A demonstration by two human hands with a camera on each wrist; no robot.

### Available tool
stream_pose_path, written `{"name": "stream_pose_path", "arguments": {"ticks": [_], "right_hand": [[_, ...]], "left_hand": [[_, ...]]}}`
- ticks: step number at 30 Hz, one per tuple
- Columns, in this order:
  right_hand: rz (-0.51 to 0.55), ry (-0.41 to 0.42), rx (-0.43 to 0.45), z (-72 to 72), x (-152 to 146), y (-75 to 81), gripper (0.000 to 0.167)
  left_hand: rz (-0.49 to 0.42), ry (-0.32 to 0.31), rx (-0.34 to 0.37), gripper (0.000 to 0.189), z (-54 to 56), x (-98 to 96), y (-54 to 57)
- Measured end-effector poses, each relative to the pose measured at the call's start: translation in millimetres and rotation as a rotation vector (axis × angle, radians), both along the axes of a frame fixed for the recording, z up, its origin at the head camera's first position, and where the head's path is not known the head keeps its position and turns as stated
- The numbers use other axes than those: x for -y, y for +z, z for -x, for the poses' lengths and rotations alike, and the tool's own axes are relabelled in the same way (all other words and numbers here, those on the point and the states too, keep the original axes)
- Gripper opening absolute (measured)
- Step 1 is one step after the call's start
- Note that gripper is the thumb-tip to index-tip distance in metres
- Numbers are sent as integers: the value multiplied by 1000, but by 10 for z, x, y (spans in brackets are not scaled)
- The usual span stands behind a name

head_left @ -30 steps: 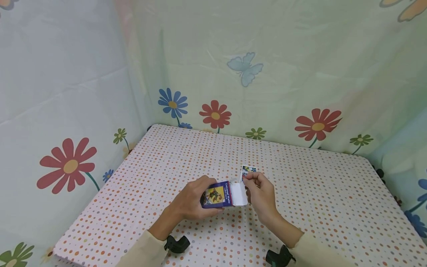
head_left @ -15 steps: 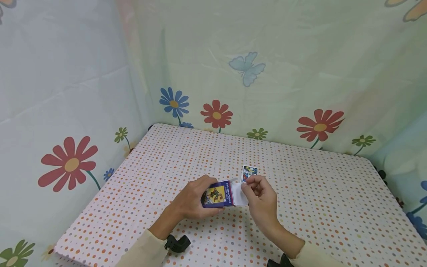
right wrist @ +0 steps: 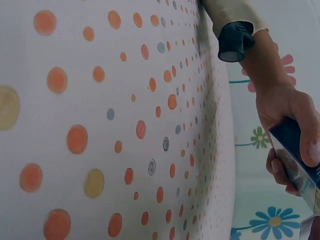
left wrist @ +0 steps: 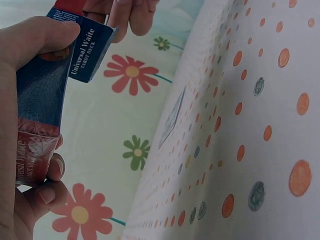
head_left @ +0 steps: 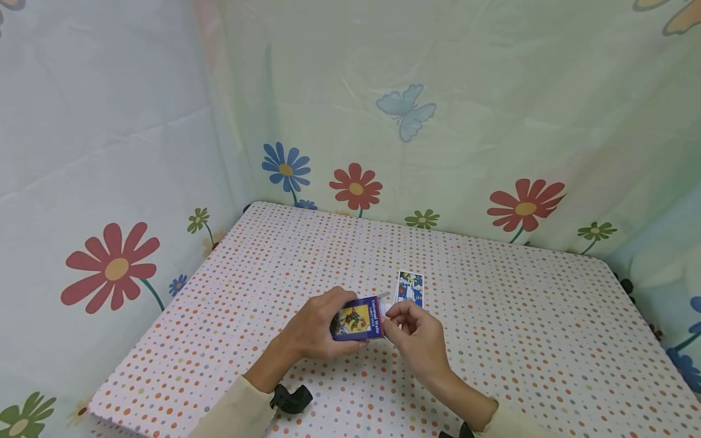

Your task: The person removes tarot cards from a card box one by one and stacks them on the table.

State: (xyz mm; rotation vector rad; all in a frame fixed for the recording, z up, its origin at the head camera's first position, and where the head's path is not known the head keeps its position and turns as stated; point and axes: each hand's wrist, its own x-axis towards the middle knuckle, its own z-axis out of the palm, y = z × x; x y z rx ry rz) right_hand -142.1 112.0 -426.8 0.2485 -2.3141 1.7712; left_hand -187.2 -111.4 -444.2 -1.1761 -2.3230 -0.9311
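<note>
My left hand (head_left: 317, 325) grips a purple-blue tarot deck box (head_left: 353, 320), thumb along one side and fingers along the other. Its printed picture faces up in the head view. At the box's right end, my right hand (head_left: 418, 334) pinches the end flap with thumb and curled fingers. In the left wrist view the lettered flap (left wrist: 87, 50) stands at an angle to the box body, right-hand fingers (left wrist: 131, 17) right behind it. The right wrist view shows the left hand (right wrist: 285, 107) around the box (right wrist: 295, 150). What the box contains is hidden.
A picture card (head_left: 411, 287) lies face up on the dotted tablecloth (head_left: 520, 316), just beyond the right hand. Flower-printed curtains (head_left: 465, 121) enclose the table behind and at the sides. Black camera mounts (head_left: 292, 399) sit on both wrists.
My right hand has moved left, right up to the box. The white flap that stuck out is now mostly out of sight, and more of the card shows. The left hand holds still.
</note>
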Motion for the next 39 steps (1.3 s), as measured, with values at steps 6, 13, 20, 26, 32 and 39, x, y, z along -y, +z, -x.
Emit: {"name": "stream_pose_path", "arguments": {"ticks": [6, 13, 20, 26, 32, 39], "right_hand": [[4, 3, -16, -20, 13, -30, 13], [36, -6, -27, -41, 20, -39, 10], [54, -32, 6, -46, 19, -65, 9], [78, -36, 56, -46, 20, -61, 9], [101, 6, 91, -56, -8, -58, 10], [145, 0, 61, -58, -80, -32, 10]], "left_hand": [[6, -4, 1, 68, -3, 8, -10], [-1, -17, 3, 67, -11, 3, -14], [3, -23, 12, 67, -7, 1, -9], [10, -23, 12, 67, -1, -3, -2], [9, -22, 4, 69, -3, -8, -6], [11, -4, 5, 70, -2, -8, -2]]}}
